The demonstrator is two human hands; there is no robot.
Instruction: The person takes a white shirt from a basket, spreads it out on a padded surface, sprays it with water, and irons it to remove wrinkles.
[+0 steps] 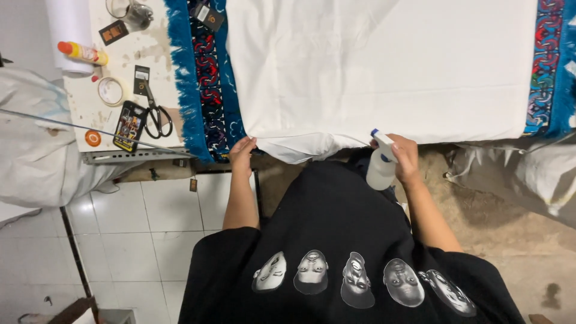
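**Desk:** Head view, looking straight down. What do I put under this one?

**Operator:** From my remote seat I see the right hand (407,157) closed around a white spray bottle (380,167) with a blue tip, held at the near edge of the tabletop (159,36). The bottle hangs just below the hem of a white cloth (384,66) spread flat beyond both hands.

**Desk:** And the left?

**Operator:** The left hand (242,151) pinches the cloth's near left corner, fingers curled on the fabric. A blue patterned rug with a fringe (204,78) lies under the cloth and shows just beyond that hand and to its left.

**Desk:** Anything else worth a line?

**Operator:** Further left of the left hand, on bare tabletop, lie black-handled scissors (157,117), a phone (129,125), a roll of clear tape (111,90) and a yellow bottle with an orange cap (83,53). The person wears a black shirt (342,240) printed with a row of faces. White floor tiles (132,240) show below the left forearm.
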